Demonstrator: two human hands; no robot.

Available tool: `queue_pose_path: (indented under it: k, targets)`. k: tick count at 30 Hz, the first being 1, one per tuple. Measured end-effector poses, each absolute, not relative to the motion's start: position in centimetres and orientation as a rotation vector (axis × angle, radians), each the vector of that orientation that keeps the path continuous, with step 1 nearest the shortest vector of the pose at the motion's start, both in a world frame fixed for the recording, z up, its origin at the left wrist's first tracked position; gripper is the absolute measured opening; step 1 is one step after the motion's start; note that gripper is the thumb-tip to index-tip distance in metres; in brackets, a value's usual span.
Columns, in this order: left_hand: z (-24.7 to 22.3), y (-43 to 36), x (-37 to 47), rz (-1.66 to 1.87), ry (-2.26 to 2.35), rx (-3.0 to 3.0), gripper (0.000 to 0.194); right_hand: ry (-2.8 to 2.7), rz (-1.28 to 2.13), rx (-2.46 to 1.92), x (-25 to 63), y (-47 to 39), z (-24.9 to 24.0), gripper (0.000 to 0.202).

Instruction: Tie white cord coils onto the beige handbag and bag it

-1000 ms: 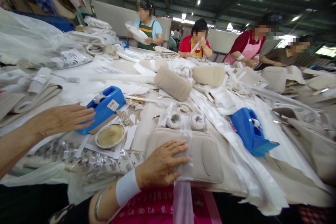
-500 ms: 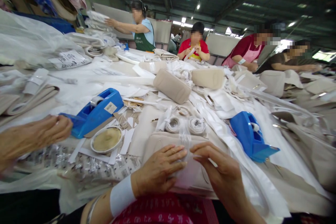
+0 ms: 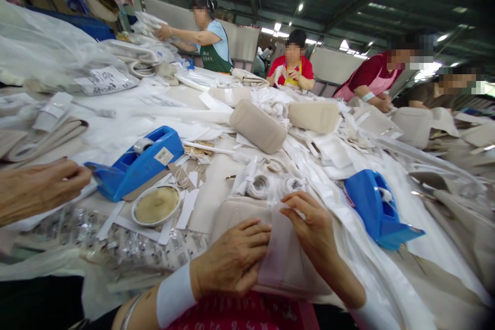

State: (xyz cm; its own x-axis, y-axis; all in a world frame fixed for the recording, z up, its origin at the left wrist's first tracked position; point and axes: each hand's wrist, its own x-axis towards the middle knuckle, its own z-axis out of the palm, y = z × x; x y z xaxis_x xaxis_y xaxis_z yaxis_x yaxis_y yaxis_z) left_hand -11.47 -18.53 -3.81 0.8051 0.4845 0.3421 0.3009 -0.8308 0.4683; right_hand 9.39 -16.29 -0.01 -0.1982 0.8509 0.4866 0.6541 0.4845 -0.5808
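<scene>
A beige handbag (image 3: pixel 240 211) lies in front of me with a translucent white strip (image 3: pixel 275 240) running down over its middle. My left hand (image 3: pixel 232 255) rests flat on the bag, fingers stretched out, their tips beside the strip. My right hand (image 3: pixel 313 224) is bent above the bag's right half, thumb and fingertips pinched at the strip's right edge near its upper end. Two white-wrapped rolled straps, a left roll (image 3: pixel 258 185) and a right roll (image 3: pixel 293 183), sit at the bag's far edge. The right hand partly covers the right roll.
A blue tape dispenser (image 3: pixel 145 160) and a round tin of yellowish paste (image 3: pixel 157 205) stand at left; another blue dispenser (image 3: pixel 373 206) stands at right. A neighbour's hand (image 3: pixel 42 188) reaches in from the left. Beige bags (image 3: pixel 257 126) and white wrapping crowd the table; several co-workers are opposite.
My right hand has moved up along the strip towards the rolled straps. My left hand stays on the bag, shifted slightly. The neighbour's hand has drawn back left from the dispenser.
</scene>
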Motion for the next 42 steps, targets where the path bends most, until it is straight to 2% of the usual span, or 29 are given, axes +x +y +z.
queue_pose_path:
  k: [6, 15, 26, 32, 35, 37, 40, 42]
  targets:
    - [-3.9, -19.2, -11.4, 0.632, 0.787, 2.542, 0.036, -2.048, -0.060, -1.380, 9.1, -14.5, -1.8, 0.018]
    - [-3.8, -19.4, -11.1, 0.565, 0.872, 2.576, 0.057, -2.110, -0.229, -1.527, 8.4, -14.1, -2.4, 0.019]
    - [-3.6, -19.7, -11.1, 0.485, 0.912, 2.711, 0.047, -2.064, -0.222, -1.600, 8.1, -13.8, -2.8, 0.017]
    - [-5.0, -19.0, -9.6, 0.638, 0.907, 2.889, 0.018, -2.093, -0.234, -1.674, 7.7, -13.8, -2.8, 0.012]
    - [-6.7, -18.7, -8.3, 0.755, 1.020, 2.931, 0.013, -2.117, -0.246, -1.675, 7.8, -13.9, -3.0, 0.012]
    - [-7.4, -18.6, -7.7, 0.786, 1.115, 2.946, 0.025, -2.127, -0.270, -1.662, 7.9, -13.8, -3.0, 0.012]
    - [-7.5, -18.6, -7.6, 0.786, 1.177, 2.982, 0.054, -2.113, -0.330, -1.672, 7.9, -13.3, -2.8, 0.014]
    - [-6.9, -18.6, -7.8, 0.740, 1.180, 3.009, 0.064, -2.067, -0.350, -1.666, 7.9, -12.9, -2.4, 0.019]
